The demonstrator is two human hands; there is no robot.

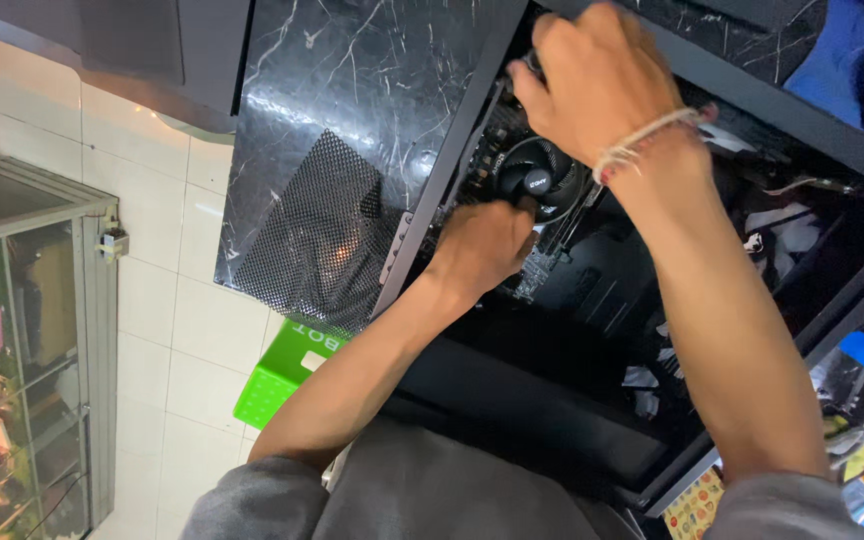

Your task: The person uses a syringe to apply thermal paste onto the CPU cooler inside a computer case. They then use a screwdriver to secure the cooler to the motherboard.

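Far left: glass cabinet by tiled floor. Green stool near it, partly under black marble-look panel w/ mesh vent. Open PC case to the right. Left hand curled shut inside it, touching near edge of round black cooler fan. Right hand, string bracelet at wrist, fingers bent down over fan's far side; can't tell what it grips.

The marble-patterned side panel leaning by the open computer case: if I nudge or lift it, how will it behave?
The side panel looks like a thin rigid sheet, so it would probably stay stiff, not flop. Its glossy face could be slippery to grip. Standing on edge beside the case, it seems apt to tip or slide if pushed; the perforated mesh patch may offer better purchase.
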